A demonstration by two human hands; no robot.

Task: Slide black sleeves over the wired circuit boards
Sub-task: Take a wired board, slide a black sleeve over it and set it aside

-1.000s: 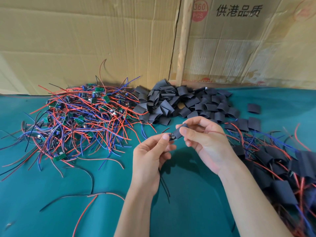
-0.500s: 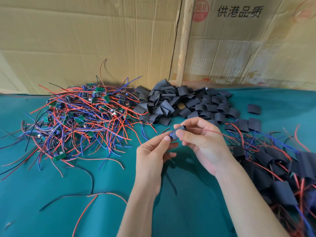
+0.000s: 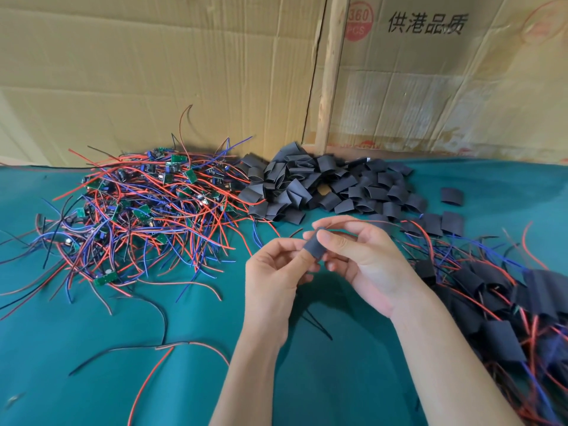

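Note:
Both hands meet above the green table cloth (image 3: 92,364) in the head view. A black sleeve (image 3: 314,247) sits between them, pinched by the thumb and fingers of my right hand (image 3: 365,262) and held from the left by the fingertips of my left hand (image 3: 273,275). The board inside the sleeve is hidden. A thin red wire (image 3: 384,223) runs from the sleeve to the right, and dark wires (image 3: 316,324) hang below the hands. A heap of green wired circuit boards (image 3: 144,204) lies at the left. Loose black sleeves (image 3: 322,186) are piled behind the hands.
A heap of sleeved boards with wires (image 3: 507,302) fills the right side of the table. Cardboard sheets (image 3: 184,72) stand along the back edge. Loose red and black wires (image 3: 159,348) lie on the cloth at the front left.
The hands have closed in on each other. The sleeve now stands more upright between the fingertips and more of it shows.

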